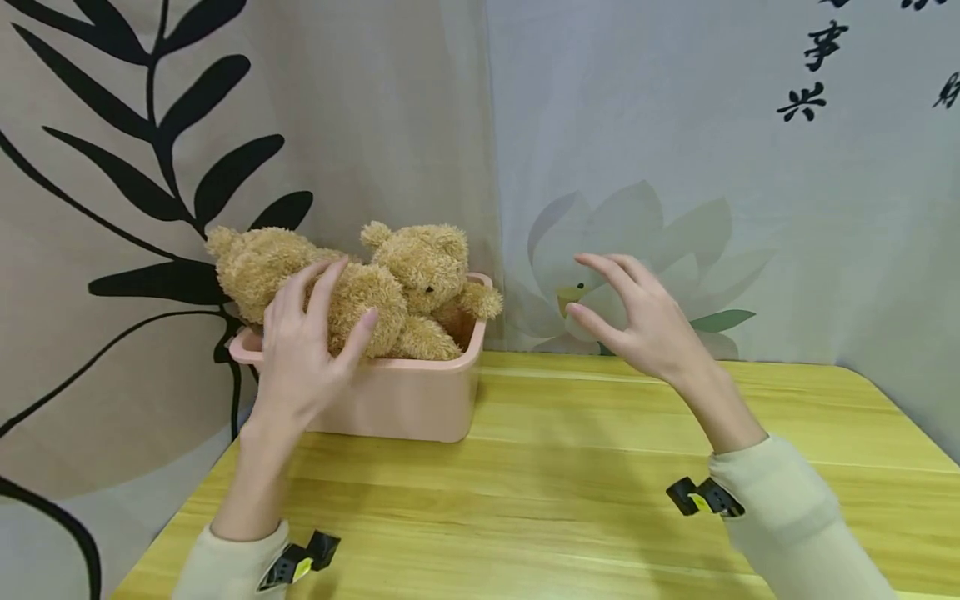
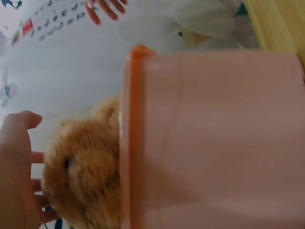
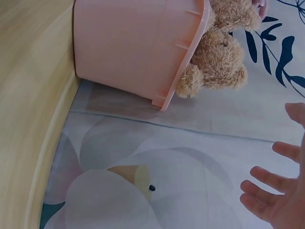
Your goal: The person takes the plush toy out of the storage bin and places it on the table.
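Observation:
Fluffy tan teddy bears lie in a pink plastic bin (image 1: 405, 400). One bear's face (image 1: 427, 267) and arm show at the bin's right end, while another furry head-like part (image 1: 255, 267) sticks out at the left. Over the left part of the bears is my left hand (image 1: 300, 350), its fingers spread and slightly bent; whether they touch the fur I cannot tell. The left wrist view has that hand (image 2: 16, 167) beside a teddy bear's head (image 2: 86, 171). My right hand (image 1: 648, 321) hovers in the air right of the bin, thumb and fingers apart, holding nothing.
The bin stands at the back left of a yellow wood-grain table (image 1: 540, 500). Close behind hangs a pale curtain (image 1: 675, 125) printed with a lotus, dark leaves and characters. Small black devices (image 1: 705, 497) are on both sleeve cuffs.

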`<action>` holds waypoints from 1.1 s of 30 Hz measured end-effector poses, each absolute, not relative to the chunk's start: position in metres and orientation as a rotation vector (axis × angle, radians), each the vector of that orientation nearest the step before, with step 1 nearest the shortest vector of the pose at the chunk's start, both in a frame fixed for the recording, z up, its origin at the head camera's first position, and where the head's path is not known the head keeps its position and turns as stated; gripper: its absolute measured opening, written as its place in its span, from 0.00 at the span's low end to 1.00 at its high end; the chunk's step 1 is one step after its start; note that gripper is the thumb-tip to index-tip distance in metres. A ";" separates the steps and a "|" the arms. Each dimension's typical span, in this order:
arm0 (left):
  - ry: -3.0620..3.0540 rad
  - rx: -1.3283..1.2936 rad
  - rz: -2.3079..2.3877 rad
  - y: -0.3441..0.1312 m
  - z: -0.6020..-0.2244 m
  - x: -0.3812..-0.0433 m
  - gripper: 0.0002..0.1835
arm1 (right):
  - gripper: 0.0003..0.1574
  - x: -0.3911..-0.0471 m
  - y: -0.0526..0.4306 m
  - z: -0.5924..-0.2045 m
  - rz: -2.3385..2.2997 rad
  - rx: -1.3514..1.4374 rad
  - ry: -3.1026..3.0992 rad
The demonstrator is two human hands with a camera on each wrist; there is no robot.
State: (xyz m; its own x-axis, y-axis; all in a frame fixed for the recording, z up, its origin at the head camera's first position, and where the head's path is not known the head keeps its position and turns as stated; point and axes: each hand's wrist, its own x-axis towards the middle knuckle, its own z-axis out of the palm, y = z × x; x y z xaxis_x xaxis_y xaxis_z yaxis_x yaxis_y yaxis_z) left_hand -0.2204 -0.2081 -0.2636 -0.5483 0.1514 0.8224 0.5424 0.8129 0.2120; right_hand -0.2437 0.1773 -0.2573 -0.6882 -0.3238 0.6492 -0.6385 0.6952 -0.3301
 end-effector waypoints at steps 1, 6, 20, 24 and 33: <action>-2.132 -0.507 -0.584 -0.212 -0.265 -0.221 0.36 | 0.36 -0.244 0.176 -0.256 0.741 0.744 -2.340; -2.159 -0.482 -0.637 -0.238 -0.275 -0.223 0.34 | 0.36 -0.245 0.170 -0.251 0.726 0.784 -2.334; -2.314 -0.430 -0.691 -0.294 -0.306 -0.232 0.34 | 0.36 -0.249 0.163 -0.247 0.720 0.830 -2.307; -2.348 -0.443 -0.694 -0.304 -0.316 -0.235 0.29 | 0.35 -0.250 0.162 -0.245 0.747 0.862 -2.282; -2.338 -0.605 -0.561 -0.317 -0.330 -0.245 0.15 | 0.36 -0.256 0.157 -0.237 0.850 0.936 -2.250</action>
State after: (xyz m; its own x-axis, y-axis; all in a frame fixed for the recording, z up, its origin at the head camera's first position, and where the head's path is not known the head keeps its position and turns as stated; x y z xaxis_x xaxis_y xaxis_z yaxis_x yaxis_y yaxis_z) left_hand -0.2445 -0.3168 -0.3301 -0.6822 0.2727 0.6784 0.5509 0.8017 0.2317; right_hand -0.2557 0.1572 -0.2367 -0.6044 -0.4087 0.6839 -0.7588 0.5568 -0.3379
